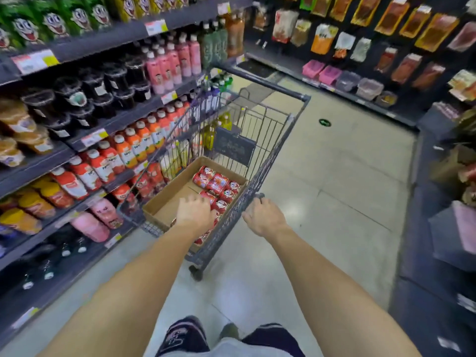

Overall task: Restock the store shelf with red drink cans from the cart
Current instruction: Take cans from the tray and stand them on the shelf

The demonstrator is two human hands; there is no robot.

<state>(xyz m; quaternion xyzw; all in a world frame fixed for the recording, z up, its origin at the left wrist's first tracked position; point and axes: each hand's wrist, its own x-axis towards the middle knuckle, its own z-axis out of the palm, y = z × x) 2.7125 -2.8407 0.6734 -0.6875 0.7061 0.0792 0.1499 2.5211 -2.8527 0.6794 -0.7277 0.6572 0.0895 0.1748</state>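
Observation:
A dark wire cart [273,150] stands in the aisle beside the drink shelves. Inside it lies an open cardboard box [170,199] with several red drink cans [219,184] packed along its right side. My left hand [194,211] hovers over the near cans with fingers spread, holding nothing. My right hand [262,217] grips the cart's right rim [257,195]. More red cans [148,181] stand on a low shelf just left of the cart, seen partly through its wire side.
The drink shelves [85,140] on the left hold bottles in pink, orange, red and yellow. Snack racks [373,47] line the far wall and another display [453,202] juts in at right. The tiled floor [334,189] stretches out right of the cart.

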